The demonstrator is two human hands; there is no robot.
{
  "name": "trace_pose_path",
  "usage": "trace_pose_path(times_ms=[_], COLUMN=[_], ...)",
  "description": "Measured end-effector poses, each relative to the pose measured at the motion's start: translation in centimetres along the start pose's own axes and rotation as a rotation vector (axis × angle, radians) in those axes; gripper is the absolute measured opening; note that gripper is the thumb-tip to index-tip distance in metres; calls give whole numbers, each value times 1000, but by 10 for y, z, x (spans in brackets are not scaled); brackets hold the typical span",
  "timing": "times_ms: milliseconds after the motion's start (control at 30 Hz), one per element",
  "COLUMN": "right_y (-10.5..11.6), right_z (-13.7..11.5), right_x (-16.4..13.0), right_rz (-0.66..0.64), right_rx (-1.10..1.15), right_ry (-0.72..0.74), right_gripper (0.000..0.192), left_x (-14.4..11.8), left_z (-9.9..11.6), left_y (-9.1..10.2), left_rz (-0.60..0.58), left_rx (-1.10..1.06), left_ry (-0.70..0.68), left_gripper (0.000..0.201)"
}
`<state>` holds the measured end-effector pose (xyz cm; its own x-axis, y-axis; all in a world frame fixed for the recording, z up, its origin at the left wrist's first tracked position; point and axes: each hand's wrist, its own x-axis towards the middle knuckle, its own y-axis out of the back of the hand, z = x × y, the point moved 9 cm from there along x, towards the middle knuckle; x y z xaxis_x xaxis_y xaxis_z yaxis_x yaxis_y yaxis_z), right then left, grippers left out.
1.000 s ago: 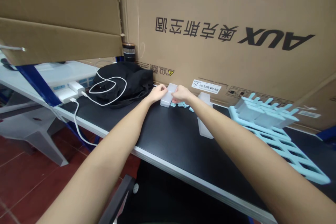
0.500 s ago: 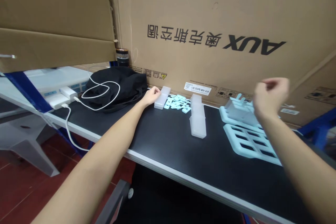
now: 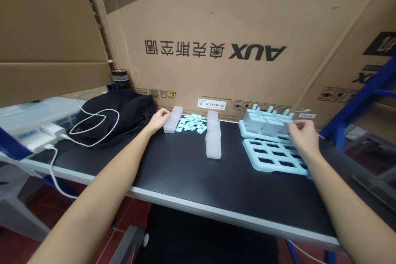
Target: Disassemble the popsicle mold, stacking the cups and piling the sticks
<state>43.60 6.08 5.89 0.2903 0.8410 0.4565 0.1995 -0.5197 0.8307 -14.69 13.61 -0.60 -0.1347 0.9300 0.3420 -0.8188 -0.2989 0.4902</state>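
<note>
1. Near half of the black table (image 3: 185,181), from the front edge up to the parts: bare, open lane for either hand.
2. Back edge blocked by the big cardboard box (image 3: 216,16); no passage behind the parts.
3. Far left: black bag (image 3: 123,111) with white cable (image 3: 93,121) looped on it, chargers (image 3: 40,140) beside it.
4. Centre: clear mould (image 3: 213,140) lies lengthwise, splitting the middle; narrow gaps either side.
5. Small blue pieces (image 3: 192,123) fill the space between that mould and the clear case (image 3: 172,119).
6. Right: blue tray (image 3: 272,159) and filled rack (image 3: 262,126) occupy the surface; blue shelf post (image 3: 355,107) beyond.
</note>
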Motion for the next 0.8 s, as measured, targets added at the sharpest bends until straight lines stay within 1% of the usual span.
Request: trace_pose_path(times_ms=[67,100,133,200,267,367,633,700,800], right_y=[2,-1,-7,-18,-22,-20,-20,-19,-13], right_z=[-3,-6,-12,-22,-28,-31,-30,-31,-31], right_x=[-4,-7,-9,-13,-16,-18,-15,-15,-15], right_rz=[-9,-49,-107,-198,-223,-186,-136,-115,-57], right_rx=[126,150,122,-6,-124,-175,-158,-143,-107], right_ry=[-115,-150,-158,-158,-154,-169,-157,-152,-168], right_gripper=[52,57,65,84,96,96,87,89,93], left_x=[1,1,1,1,1,1,0,0,-1], left_z=[-2,-3,-3,-3,-1,0,-1,1,3], left_y=[0,0,-1,-1,-1,-2,-2,-1,-1], left_rz=[-1,-3,-4,-7,-9,-11,-16,-17,-21], left_rx=[-2,-6,-12,-22,-24,-16,-19,-16,-10], left_ry=[11,17,20,19,15,14,16,11,4], left_gripper=[25,25,25,25,26,27,26,26,26])
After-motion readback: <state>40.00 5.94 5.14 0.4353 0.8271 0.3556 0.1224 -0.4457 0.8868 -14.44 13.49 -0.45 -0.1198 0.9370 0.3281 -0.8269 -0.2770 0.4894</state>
